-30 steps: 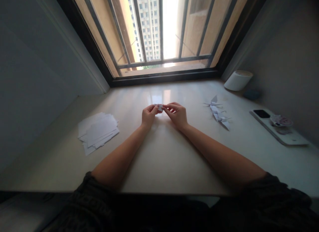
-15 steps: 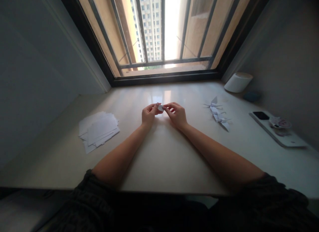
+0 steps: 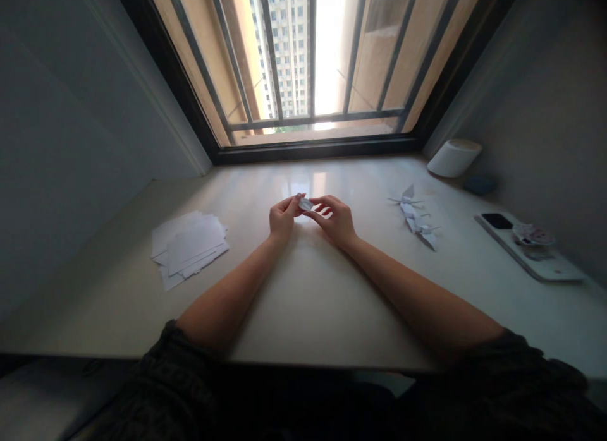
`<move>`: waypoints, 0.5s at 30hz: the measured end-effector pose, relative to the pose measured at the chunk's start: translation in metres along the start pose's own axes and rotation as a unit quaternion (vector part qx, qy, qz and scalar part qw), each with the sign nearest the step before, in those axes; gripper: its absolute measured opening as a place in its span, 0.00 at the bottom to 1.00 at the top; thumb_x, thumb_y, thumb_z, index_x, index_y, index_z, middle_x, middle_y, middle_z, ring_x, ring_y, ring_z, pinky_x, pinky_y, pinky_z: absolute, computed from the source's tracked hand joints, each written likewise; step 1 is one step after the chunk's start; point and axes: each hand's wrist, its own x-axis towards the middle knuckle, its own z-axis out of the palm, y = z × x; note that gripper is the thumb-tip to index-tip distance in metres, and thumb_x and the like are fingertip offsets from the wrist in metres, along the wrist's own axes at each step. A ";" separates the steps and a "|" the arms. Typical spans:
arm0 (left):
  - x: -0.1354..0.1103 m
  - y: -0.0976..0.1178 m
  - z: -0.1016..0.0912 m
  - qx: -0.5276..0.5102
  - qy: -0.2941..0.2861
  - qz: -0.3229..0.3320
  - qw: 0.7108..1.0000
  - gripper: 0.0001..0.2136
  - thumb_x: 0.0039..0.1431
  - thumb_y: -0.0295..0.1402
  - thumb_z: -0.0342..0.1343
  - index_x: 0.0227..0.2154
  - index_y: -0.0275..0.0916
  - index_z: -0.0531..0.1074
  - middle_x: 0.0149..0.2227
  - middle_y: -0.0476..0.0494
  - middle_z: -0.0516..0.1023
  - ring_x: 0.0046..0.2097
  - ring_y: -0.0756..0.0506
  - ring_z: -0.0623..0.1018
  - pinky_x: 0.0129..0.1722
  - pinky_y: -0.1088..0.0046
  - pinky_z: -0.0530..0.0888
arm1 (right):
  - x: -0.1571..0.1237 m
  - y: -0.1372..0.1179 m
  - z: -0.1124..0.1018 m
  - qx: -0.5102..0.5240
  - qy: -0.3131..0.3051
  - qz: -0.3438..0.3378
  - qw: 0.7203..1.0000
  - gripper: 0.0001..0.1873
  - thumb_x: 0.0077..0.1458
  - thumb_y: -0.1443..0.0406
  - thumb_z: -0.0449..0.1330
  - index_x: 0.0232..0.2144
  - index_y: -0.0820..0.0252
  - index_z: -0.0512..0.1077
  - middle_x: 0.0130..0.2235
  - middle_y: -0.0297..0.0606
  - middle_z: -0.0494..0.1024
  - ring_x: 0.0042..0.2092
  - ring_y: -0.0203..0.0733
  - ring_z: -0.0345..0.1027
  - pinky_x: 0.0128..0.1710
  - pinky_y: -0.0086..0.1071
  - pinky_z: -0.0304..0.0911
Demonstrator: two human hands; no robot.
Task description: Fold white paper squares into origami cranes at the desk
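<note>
A small piece of folded white paper point(image 3: 306, 205) is held up just above the middle of the white surface. My left hand point(image 3: 283, 217) pinches its left side between thumb and fingers. On the other side, my right hand point(image 3: 336, 218) has its thumb and fingertips at the paper's right edge, with the fingers curled round it. The paper's exact folds are too small to make out. Several folded paper cranes point(image 3: 415, 218) lie in a row to the right of my right hand.
A loose stack of white paper sheets point(image 3: 194, 245) lies to the left. At the far right is a phone point(image 3: 531, 248) with a round attachment on its back. A white cylindrical object point(image 3: 454, 158) stands in the back right corner, below the barred window point(image 3: 313, 153).
The folded paper has turned a little and shows more of its face. My right thumb has shifted lower along its edge. My left hand keeps its pinch.
</note>
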 end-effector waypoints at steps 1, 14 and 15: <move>0.000 0.000 0.000 -0.001 -0.001 0.000 1.000 0.19 0.48 0.47 0.62 0.36 0.35 0.80 0.29 0.44 0.81 0.30 0.49 0.78 0.34 0.72 0.75 | 0.000 0.000 0.000 0.007 0.001 0.000 1.000 0.15 0.50 0.54 0.65 0.37 0.56 0.75 0.37 0.37 0.78 0.31 0.38 0.71 0.30 0.33 0.67; 0.001 0.000 -0.001 -0.006 -0.025 -0.027 0.999 0.20 0.52 0.48 0.58 0.32 0.33 0.79 0.28 0.41 0.81 0.29 0.46 0.79 0.36 0.67 0.77 | 0.000 -0.005 -0.002 -0.022 0.035 -0.025 0.999 0.10 0.54 0.57 0.61 0.35 0.56 0.77 0.36 0.37 0.76 0.32 0.36 0.70 0.29 0.31 0.66; 0.001 0.000 -0.001 -0.003 -0.025 -0.026 0.999 0.20 0.52 0.48 0.58 0.33 0.33 0.79 0.28 0.42 0.81 0.29 0.46 0.79 0.36 0.67 0.77 | 0.000 -0.005 -0.002 -0.032 0.036 -0.028 0.998 0.10 0.55 0.58 0.61 0.35 0.56 0.77 0.36 0.37 0.76 0.32 0.37 0.70 0.29 0.31 0.66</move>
